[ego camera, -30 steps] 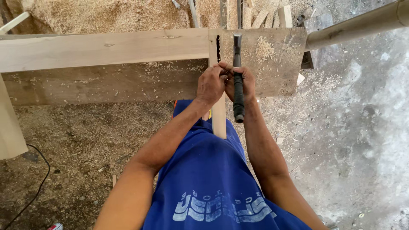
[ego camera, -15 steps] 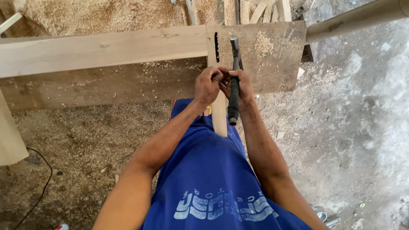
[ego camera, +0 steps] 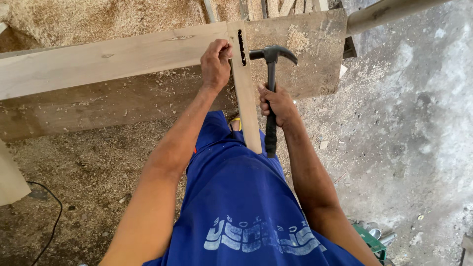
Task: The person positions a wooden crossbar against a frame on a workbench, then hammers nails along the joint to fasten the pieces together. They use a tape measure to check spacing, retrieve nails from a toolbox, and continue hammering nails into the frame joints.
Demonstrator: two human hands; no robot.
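Note:
My right hand (ego camera: 278, 102) grips the black handle of a claw hammer (ego camera: 270, 88), whose head rests against the right side of an upright narrow wooden piece (ego camera: 246, 98) with a dark slot near its top. My left hand (ego camera: 215, 63) presses on the joint where a long horizontal plank (ego camera: 108, 61) meets that upright piece. The upright piece runs down toward my blue shirt.
A wide wooden board (ego camera: 315, 54) lies under the joint, dusted with sawdust. A metal pipe (ego camera: 389, 12) crosses the top right. A black cable (ego camera: 51, 216) lies on the dirt floor at left. A green object (ego camera: 372, 241) sits at bottom right.
My hands have parted: the left moved up and left onto the joint. The right swung the hammer from upright beside the left hand to head-up against the upright piece.

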